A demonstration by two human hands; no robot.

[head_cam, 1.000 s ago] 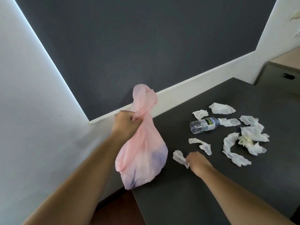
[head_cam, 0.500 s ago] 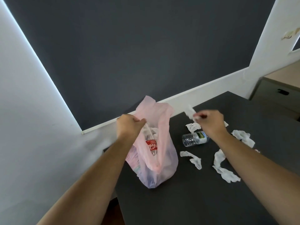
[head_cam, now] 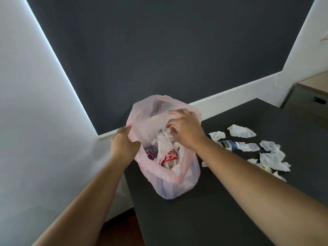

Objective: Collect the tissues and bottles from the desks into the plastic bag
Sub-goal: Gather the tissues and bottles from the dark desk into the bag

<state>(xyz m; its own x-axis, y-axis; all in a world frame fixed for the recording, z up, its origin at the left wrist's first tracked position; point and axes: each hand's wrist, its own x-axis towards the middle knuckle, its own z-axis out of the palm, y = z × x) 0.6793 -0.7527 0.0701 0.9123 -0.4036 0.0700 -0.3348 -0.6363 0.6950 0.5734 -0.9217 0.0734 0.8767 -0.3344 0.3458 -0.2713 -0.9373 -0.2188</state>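
Observation:
A pink plastic bag [head_cam: 177, 185] stands open on the left end of a dark desk [head_cam: 213, 219]. My left hand [head_cam: 124, 148] grips the bag's left rim and holds it wide. My right hand [head_cam: 186, 128] is over the bag's mouth with its fingers apart, and a white tissue [head_cam: 162, 144] hangs just under the fingertips inside the bag. A red-labelled cola bottle [head_cam: 170, 157] and more tissues lie in the bag. On the desk to the right lie a small clear water bottle [head_cam: 229, 144], partly hidden by my right forearm, and several crumpled tissues [head_cam: 271, 157].
The desk's left edge drops to a brown floor [head_cam: 124, 233] beside a white wall [head_cam: 35, 121]. A dark panel [head_cam: 159, 50] with a white sill runs behind the desk. A low cabinet [head_cam: 310, 103] stands at the far right.
My right hand picked a tissue off the desk and carried it left over the bag's mouth. My left hand set the bag down on the desk and pulled its rim open.

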